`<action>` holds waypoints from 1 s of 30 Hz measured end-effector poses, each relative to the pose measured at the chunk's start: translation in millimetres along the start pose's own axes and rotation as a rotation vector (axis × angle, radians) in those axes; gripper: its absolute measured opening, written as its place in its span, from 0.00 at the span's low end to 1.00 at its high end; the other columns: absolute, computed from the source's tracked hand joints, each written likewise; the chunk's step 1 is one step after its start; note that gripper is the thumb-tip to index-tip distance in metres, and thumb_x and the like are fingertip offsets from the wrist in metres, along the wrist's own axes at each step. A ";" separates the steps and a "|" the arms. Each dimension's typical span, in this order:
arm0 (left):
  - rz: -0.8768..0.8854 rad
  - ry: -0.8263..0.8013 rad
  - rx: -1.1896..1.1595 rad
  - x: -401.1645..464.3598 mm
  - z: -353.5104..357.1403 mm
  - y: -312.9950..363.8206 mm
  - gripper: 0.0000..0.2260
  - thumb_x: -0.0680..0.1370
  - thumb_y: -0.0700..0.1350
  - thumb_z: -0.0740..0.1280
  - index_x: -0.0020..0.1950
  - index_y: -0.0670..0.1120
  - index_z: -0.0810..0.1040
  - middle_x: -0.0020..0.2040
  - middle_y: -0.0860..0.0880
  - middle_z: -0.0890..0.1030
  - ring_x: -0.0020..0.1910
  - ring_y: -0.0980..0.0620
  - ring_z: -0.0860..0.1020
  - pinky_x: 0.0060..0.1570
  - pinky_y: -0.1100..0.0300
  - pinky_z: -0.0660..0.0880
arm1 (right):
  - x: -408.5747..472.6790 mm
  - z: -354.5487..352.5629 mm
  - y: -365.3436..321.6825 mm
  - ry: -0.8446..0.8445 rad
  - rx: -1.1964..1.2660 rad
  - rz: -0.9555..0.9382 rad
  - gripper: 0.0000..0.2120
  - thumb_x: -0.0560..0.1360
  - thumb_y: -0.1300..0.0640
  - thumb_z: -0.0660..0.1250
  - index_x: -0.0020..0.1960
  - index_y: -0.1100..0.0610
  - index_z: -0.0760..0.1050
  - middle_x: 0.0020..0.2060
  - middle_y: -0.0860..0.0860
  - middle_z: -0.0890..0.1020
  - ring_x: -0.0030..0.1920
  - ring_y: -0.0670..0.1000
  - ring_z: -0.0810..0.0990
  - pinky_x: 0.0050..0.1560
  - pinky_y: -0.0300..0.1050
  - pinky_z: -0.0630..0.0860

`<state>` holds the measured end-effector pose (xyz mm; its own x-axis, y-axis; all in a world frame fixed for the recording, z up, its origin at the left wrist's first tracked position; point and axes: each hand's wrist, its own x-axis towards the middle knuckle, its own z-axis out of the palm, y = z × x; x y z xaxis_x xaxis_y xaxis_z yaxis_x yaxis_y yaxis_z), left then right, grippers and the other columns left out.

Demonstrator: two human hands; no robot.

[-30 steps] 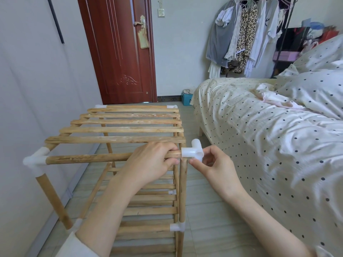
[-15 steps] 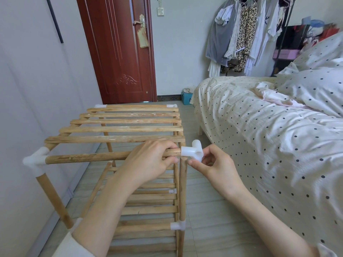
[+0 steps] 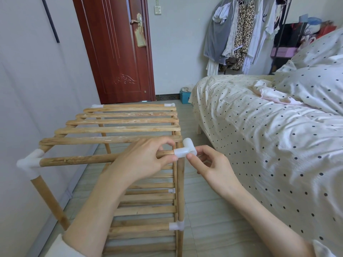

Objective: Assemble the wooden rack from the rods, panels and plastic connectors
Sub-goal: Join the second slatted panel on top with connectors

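Observation:
A wooden rack (image 3: 118, 129) of slatted panels and rods stands on the floor between the wall and the bed. My left hand (image 3: 146, 159) grips the near top rod (image 3: 79, 160) close to its right end. A white plastic connector (image 3: 184, 151) sits on that rod's end, just above the right upright rod (image 3: 180, 186). My right hand (image 3: 209, 164) pinches the connector between thumb and fingers. Another white connector (image 3: 30, 161) joins the rod's left end to a leg. A lower connector (image 3: 176, 226) clasps the right upright.
The polka-dot bed (image 3: 259, 136) runs close along the right. A grey wall (image 3: 27, 89) bounds the left. A red door (image 3: 118, 49) and a hanging clothes rail (image 3: 241, 30) are at the back. A blue box (image 3: 184, 93) sits on the tiled floor (image 3: 204, 210).
The connector has turned slightly on the rod end under my right fingers. My left hand keeps its grip on the rod.

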<state>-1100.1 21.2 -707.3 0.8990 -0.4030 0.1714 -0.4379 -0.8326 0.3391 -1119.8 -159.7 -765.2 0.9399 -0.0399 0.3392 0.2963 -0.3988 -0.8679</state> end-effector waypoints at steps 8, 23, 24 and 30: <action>-0.059 -0.165 -0.045 -3.5 -10.5 -9.9 0.02 0.77 0.53 0.65 0.44 0.57 0.75 0.38 0.54 0.75 0.38 0.55 0.72 0.42 0.58 0.70 | 2.5 -7.4 -5.3 -0.049 0.207 0.095 0.17 0.75 0.49 0.66 0.28 0.50 0.74 0.27 0.48 0.73 0.30 0.47 0.70 0.36 0.36 0.67; -0.094 -0.092 -0.167 -5.7 -13.7 -12.4 0.06 0.75 0.48 0.69 0.51 0.56 0.79 0.43 0.54 0.81 0.45 0.56 0.77 0.51 0.55 0.74 | 8.0 1.7 -14.3 -0.036 0.327 0.085 0.18 0.71 0.55 0.71 0.24 0.57 0.77 0.25 0.49 0.76 0.24 0.48 0.74 0.36 0.35 0.75; -0.085 -0.087 -0.170 -5.8 -13.2 -13.1 0.06 0.75 0.48 0.69 0.50 0.56 0.79 0.43 0.53 0.81 0.44 0.55 0.77 0.50 0.54 0.75 | 7.7 1.6 -14.7 -0.033 0.297 0.078 0.18 0.72 0.55 0.70 0.24 0.58 0.77 0.25 0.49 0.76 0.24 0.48 0.74 0.36 0.35 0.74; -0.036 -0.106 -0.142 -6.0 -12.1 -21.3 0.03 0.74 0.52 0.69 0.46 0.60 0.78 0.42 0.56 0.80 0.44 0.55 0.77 0.51 0.52 0.74 | 16.6 -1.0 -17.6 -0.029 0.287 0.211 0.21 0.77 0.43 0.61 0.36 0.58 0.78 0.32 0.49 0.79 0.33 0.48 0.74 0.38 0.41 0.71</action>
<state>-1096.3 46.0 -704.5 0.9063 -0.4181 0.0612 -0.3955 -0.7882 0.4716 -1109.6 -154.3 -743.9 0.9886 -0.0667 0.1346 0.1268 -0.1107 -0.9857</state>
